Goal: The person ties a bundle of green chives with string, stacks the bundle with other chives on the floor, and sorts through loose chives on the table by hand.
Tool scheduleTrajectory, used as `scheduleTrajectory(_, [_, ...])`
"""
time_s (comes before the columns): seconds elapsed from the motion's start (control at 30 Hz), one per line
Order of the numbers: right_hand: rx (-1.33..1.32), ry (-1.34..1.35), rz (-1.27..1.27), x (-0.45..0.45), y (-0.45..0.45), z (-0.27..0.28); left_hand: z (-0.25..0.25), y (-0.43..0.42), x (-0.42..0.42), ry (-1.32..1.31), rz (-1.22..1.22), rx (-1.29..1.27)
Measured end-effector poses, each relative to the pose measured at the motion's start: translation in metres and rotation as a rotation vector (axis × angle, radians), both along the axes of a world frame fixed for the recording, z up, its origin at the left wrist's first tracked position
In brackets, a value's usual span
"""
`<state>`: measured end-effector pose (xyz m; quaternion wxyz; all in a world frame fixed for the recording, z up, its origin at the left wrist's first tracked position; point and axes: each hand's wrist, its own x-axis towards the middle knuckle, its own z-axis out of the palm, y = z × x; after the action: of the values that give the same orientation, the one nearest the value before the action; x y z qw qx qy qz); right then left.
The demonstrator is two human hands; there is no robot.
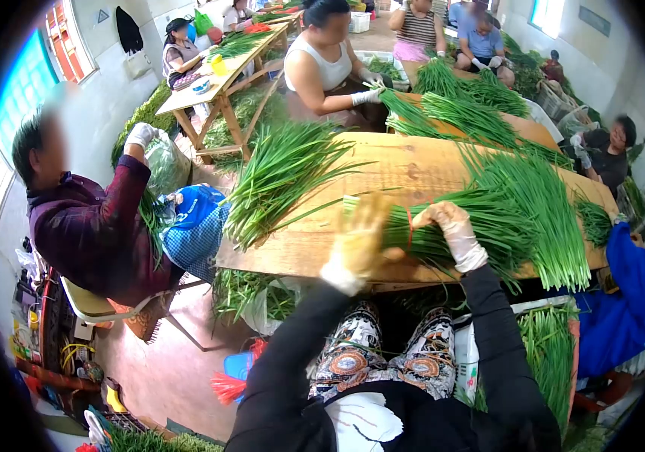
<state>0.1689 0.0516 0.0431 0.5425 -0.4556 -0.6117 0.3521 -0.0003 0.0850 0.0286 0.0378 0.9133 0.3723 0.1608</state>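
Note:
A bundle of long green garlic chives point(499, 226) lies across the wooden table in front of me, with a red tie point(410, 230) looped round it near its left end. My right hand point(450, 230), in a pale glove, has its fingers pinched together at the red tie. Over the bundle's left end is my left hand point(360, 241), gloved too and smeared by motion, so its grip is unclear. Loose chives point(552, 218) spread out to the right. Another pile of chives point(281, 177) rests on the table to the left.
The wooden table point(413, 162) reaches away from me, with more chives point(473, 113) at its far side. People sit around it, one on the left with a blue checked cloth point(198, 226). A crate of chives point(545, 354) stands by my right leg; red strips point(228, 388) hang at my left.

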Motion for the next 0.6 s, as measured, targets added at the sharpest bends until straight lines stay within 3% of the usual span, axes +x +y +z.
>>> scheduleTrajectory(0.1, [-0.085, 0.036, 0.002, 0.025, -0.001, -0.004, -0.023, 0.013, -0.066, -0.58, 0.085, 0.378])
scheduleTrajectory(0.13, [-0.055, -0.02, 0.008, 0.023, -0.004, 0.001, -0.037, 0.021, -0.082, -0.884, 0.08, 0.263])
scheduleTrajectory(0.17, [-0.06, -0.005, 0.044, 0.025, -0.003, -0.001, -0.039, 0.01, -0.1, -0.93, 0.216, 0.125])
scheduleTrajectory(0.2, [-0.061, 0.011, 0.081, 0.027, -0.002, -0.003, -0.059, 0.004, -0.109, -1.364, 0.164, -0.348])
scheduleTrajectory(0.3, [-0.069, -0.14, 0.066, 0.03, 0.002, -0.001, -0.069, -0.017, -0.137, -1.091, 0.234, -0.852])
scheduleTrajectory(0.33, [0.144, -0.659, 0.052, 0.032, 0.002, 0.02, -0.07, -0.024, -0.138, -1.052, 0.234, -1.046])
scheduleTrajectory(0.4, [0.115, -1.471, -0.231, 0.025, -0.004, 0.03, -0.068, -0.038, -0.134, -0.745, 0.254, -1.159])
scheduleTrajectory(0.43, [-0.078, -1.659, -0.221, 0.025, 0.0, 0.023, -0.069, -0.043, -0.13, -0.694, 0.114, -1.161])
scheduleTrajectory(0.47, [-0.077, -1.66, -0.223, 0.03, 0.004, 0.015, -0.071, -0.047, -0.125, -0.642, -0.029, -1.157])
scheduleTrajectory(0.53, [-0.197, -1.274, 0.036, 0.038, 0.011, 0.009, -0.082, -0.054, -0.113, -0.705, -0.111, -1.186])
scheduleTrajectory(0.6, [-0.104, -1.325, -0.015, 0.033, -0.002, 0.009, -0.078, -0.06, -0.104, -0.661, -0.097, -1.204])
